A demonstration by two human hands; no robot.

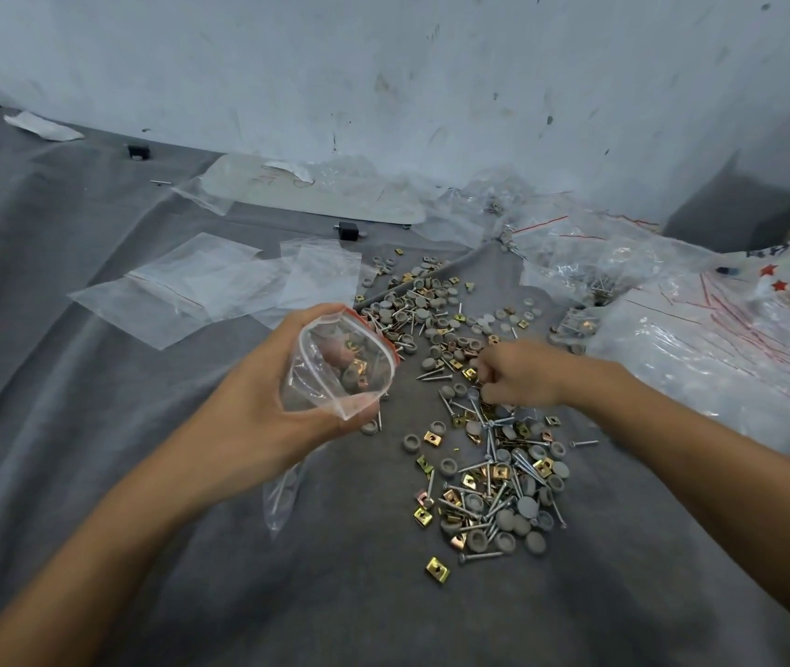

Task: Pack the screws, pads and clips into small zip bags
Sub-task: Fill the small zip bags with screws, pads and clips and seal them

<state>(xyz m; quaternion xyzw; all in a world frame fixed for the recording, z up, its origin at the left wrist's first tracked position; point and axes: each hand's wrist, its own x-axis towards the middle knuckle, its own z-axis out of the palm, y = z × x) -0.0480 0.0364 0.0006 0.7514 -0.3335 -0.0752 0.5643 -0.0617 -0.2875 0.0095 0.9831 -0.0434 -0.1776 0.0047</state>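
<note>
My left hand [258, 406] grips a small clear zip bag [335, 373] with a red seal strip, its mouth held wide; grey pads and a gold clip lie inside. To its right my right hand [518, 375] reaches into the loose pile [494, 454] of silver screws, grey round pads and gold clips spread on the grey cloth, its fingers curled down and pinching among the parts; what it holds is hidden. Another zip bag [282, 493] with a screw in it lies under my left wrist.
Several empty flat zip bags [200, 291] lie at the left on the grey cloth [95, 426]. Crumpled plastic bags [672, 300] are heaped at the right and back. A white board [316, 190] lies by the wall, with a small black block [347, 231] before it.
</note>
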